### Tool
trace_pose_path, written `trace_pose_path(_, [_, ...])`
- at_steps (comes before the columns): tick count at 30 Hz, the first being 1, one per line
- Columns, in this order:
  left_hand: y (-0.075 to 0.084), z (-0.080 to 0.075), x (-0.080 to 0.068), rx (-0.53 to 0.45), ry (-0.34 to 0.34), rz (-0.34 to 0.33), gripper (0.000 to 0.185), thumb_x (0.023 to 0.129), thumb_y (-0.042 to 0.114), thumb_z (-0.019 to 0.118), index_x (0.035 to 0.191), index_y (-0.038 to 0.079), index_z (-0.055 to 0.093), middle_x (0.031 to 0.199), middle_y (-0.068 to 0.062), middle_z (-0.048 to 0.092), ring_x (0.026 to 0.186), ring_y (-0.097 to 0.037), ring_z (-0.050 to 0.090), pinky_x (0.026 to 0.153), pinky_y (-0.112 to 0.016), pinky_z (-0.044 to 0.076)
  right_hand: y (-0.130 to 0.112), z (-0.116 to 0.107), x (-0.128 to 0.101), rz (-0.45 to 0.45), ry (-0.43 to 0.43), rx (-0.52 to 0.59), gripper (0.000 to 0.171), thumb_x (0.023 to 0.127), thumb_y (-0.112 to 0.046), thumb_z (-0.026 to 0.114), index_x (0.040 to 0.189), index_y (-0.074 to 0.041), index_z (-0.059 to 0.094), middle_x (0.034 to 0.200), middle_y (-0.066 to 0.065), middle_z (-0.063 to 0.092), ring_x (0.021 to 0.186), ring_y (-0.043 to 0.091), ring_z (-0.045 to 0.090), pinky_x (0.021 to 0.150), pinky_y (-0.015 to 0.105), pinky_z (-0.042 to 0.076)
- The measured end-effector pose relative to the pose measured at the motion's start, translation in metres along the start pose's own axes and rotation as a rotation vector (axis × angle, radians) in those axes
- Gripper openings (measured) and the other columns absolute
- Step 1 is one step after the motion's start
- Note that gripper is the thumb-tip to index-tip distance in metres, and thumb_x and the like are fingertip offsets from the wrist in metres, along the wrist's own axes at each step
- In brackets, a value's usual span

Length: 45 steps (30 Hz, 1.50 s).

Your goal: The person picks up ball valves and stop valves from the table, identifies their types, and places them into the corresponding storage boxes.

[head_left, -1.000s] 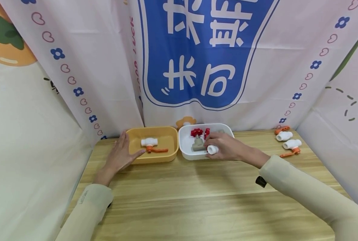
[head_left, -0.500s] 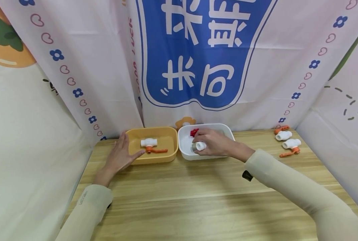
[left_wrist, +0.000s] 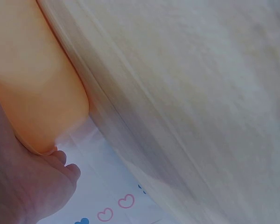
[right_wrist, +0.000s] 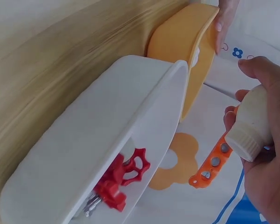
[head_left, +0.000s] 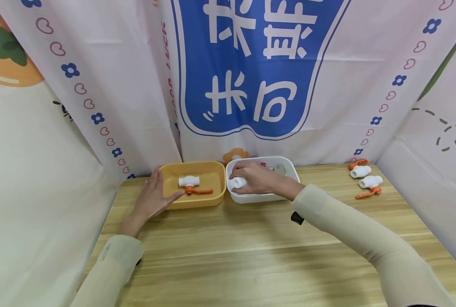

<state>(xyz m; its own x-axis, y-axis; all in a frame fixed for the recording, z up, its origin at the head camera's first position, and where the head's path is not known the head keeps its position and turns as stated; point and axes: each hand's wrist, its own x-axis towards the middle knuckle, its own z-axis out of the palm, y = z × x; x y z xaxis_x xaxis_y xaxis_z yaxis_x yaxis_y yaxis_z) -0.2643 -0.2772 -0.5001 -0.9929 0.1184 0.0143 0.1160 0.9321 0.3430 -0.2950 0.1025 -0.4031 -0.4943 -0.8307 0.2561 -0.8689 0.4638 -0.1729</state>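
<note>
My right hand (head_left: pixel 258 177) grips a white ball valve (head_left: pixel 238 182) above the left part of the white tray (head_left: pixel 258 198). In the right wrist view, fingers and thumb wrap the valve's body, and its orange lever (right_wrist: pixel 210 165) sticks out below the hand. My left hand (head_left: pixel 151 202) rests against the left end of the yellow tray (head_left: pixel 197 204), fingers along the outside and thumb at the front rim. Inside that tray lies another white ball valve (head_left: pixel 189 181) with an orange lever. Red-wheeled valves (right_wrist: pixel 114 184) lie in the white tray, mostly hidden by my right hand in the head view.
Two more white ball valves with orange levers, a rear one (head_left: pixel 360 171) and a front one (head_left: pixel 370 182), lie at the table's right end. The trays stand side by side at the back of the wooden table (head_left: pixel 220 251), against a printed cloth (head_left: pixel 327 128).
My right hand has moved left over the white tray, carrying the ball valve from the tray's middle toward the yellow tray. My left hand stays at the yellow tray's end.
</note>
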Motion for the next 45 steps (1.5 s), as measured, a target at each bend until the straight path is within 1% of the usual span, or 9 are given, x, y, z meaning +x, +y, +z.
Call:
trace_pose_path(6, [0.000, -0.001, 0.000, -0.014, -0.008, 0.012, 0.124, 0.097, 0.081, 0.048, 0.163, -0.009, -0.006, 0.175, -0.024, -0.014, 0.162, -0.043, -0.004, 0.131, -0.062, 0.004, -0.006, 0.003, 0.015, -0.014, -0.015, -0.011, 0.035, 0.089, -0.031, 0.086, 0.115, -0.009, 0.081, 0.117, 0.008, 0.074, 0.107, 0.022, 0.069, 0.097, 0.034, 0.060])
trace_pose_path(11, [-0.001, -0.001, 0.000, -0.017, -0.006, 0.023, 0.125, 0.097, 0.081, 0.048, 0.163, -0.010, -0.006, 0.175, -0.025, -0.014, 0.162, -0.044, -0.003, 0.130, -0.063, 0.004, -0.010, 0.007, 0.028, -0.002, -0.031, 0.037, 0.033, 0.089, -0.028, 0.086, 0.115, -0.008, 0.080, 0.115, 0.007, 0.074, 0.104, 0.021, 0.068, 0.094, 0.032, 0.060])
trace_pose_path(13, [-0.001, 0.000, 0.001, -0.019, -0.004, 0.025, 0.124, 0.097, 0.081, 0.047, 0.163, -0.010, -0.006, 0.175, -0.025, -0.014, 0.162, -0.044, -0.003, 0.130, -0.063, 0.004, -0.013, 0.007, 0.033, 0.014, -0.049, 0.055, 0.033, 0.090, -0.030, 0.086, 0.115, -0.009, 0.080, 0.115, 0.005, 0.073, 0.104, 0.020, 0.068, 0.093, 0.030, 0.059])
trace_pose_path(17, [0.000, 0.000, 0.001, -0.018, -0.006, 0.015, 0.124, 0.097, 0.081, 0.047, 0.163, -0.009, -0.006, 0.174, -0.025, -0.015, 0.162, -0.045, -0.003, 0.130, -0.062, 0.003, -0.018, 0.008, 0.047, 0.043, -0.088, 0.090, 0.036, 0.092, -0.033, 0.084, 0.118, -0.010, 0.080, 0.117, 0.004, 0.073, 0.106, 0.019, 0.068, 0.094, 0.029, 0.059])
trace_pose_path(20, [0.000, 0.000, 0.001, -0.016, -0.009, 0.003, 0.125, 0.096, 0.082, 0.047, 0.164, -0.009, -0.006, 0.174, -0.025, -0.014, 0.161, -0.047, -0.002, 0.130, -0.063, 0.003, -0.020, 0.010, 0.058, 0.046, -0.102, 0.099, 0.037, 0.092, -0.033, 0.084, 0.120, -0.010, 0.079, 0.118, 0.005, 0.073, 0.106, 0.019, 0.068, 0.094, 0.029, 0.059])
trace_pose_path(28, [0.002, -0.001, 0.001, -0.020, -0.015, -0.022, 0.126, 0.095, 0.083, 0.047, 0.164, -0.008, -0.006, 0.175, -0.026, -0.013, 0.161, -0.048, -0.002, 0.130, -0.063, 0.003, -0.024, 0.022, 0.086, -0.002, -0.064, 0.098, 0.035, 0.091, -0.032, 0.085, 0.117, -0.010, 0.081, 0.113, 0.005, 0.074, 0.095, 0.016, 0.068, 0.088, 0.023, 0.059])
trace_pose_path(32, [0.001, -0.001, 0.001, -0.019, -0.019, -0.025, 0.126, 0.095, 0.084, 0.046, 0.164, -0.007, -0.007, 0.175, -0.025, -0.014, 0.161, -0.048, -0.002, 0.130, -0.063, 0.003, -0.029, 0.028, 0.096, -0.012, -0.070, 0.114, 0.035, 0.091, -0.033, 0.085, 0.117, -0.009, 0.080, 0.113, 0.005, 0.075, 0.095, 0.016, 0.067, 0.088, 0.022, 0.058])
trace_pose_path(38, [0.001, -0.001, 0.000, -0.028, -0.020, -0.025, 0.127, 0.095, 0.084, 0.046, 0.165, -0.007, -0.007, 0.175, -0.024, -0.014, 0.161, -0.048, -0.003, 0.130, -0.063, 0.003, -0.034, 0.034, 0.106, 0.036, -0.122, 0.164, 0.036, 0.094, -0.030, 0.083, 0.123, -0.009, 0.079, 0.120, 0.006, 0.075, 0.102, 0.017, 0.068, 0.094, 0.024, 0.058])
trace_pose_path(45, [0.001, -0.002, 0.000, -0.035, -0.013, -0.015, 0.126, 0.095, 0.084, 0.046, 0.165, -0.007, -0.007, 0.175, -0.024, -0.015, 0.161, -0.048, -0.003, 0.130, -0.063, 0.003, -0.030, 0.043, 0.117, 0.081, -0.148, 0.200, 0.040, 0.093, -0.031, 0.084, 0.126, -0.007, 0.077, 0.124, 0.006, 0.074, 0.104, 0.017, 0.067, 0.095, 0.025, 0.058])
